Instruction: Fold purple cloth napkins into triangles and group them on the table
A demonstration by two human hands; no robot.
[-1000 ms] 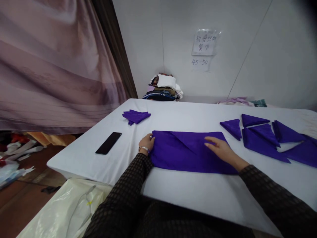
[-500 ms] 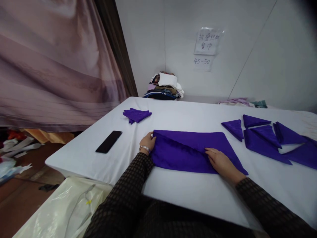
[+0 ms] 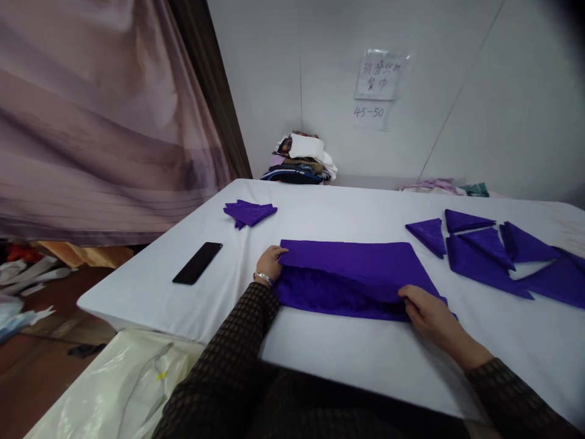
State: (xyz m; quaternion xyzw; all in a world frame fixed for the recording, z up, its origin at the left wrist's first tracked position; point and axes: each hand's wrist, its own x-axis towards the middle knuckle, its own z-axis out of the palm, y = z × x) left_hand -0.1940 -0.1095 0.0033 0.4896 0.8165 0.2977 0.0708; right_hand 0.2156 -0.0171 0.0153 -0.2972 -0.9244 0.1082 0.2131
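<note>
A purple cloth napkin [image 3: 347, 259] lies folded into a wide rectangle in front of me, its upper layer partly raised along the near side. My left hand [image 3: 269, 263] pinches its left edge, thumb and fingers closed on the fabric. Near the right end of the near side, my right hand [image 3: 425, 314] grips the upper layer between thumb and fingers and holds it off the layer below. A dark shadowed gap shows between the two layers.
Several folded purple napkins [image 3: 478, 262] lie at the right. A fanned purple napkin [image 3: 250, 213] and a black phone [image 3: 198, 263] are on the left of the white-covered table [image 3: 320, 210]. Behind stands a pile of clothes [image 3: 301, 158]; a pale plastic-wrapped bundle [image 3: 109, 384] sits near left.
My right hand has moved right and slightly nearer me, from resting on the cloth to pinching its upper layer. The layer has lifted and the gap widened. My left hand stays at the left edge.
</note>
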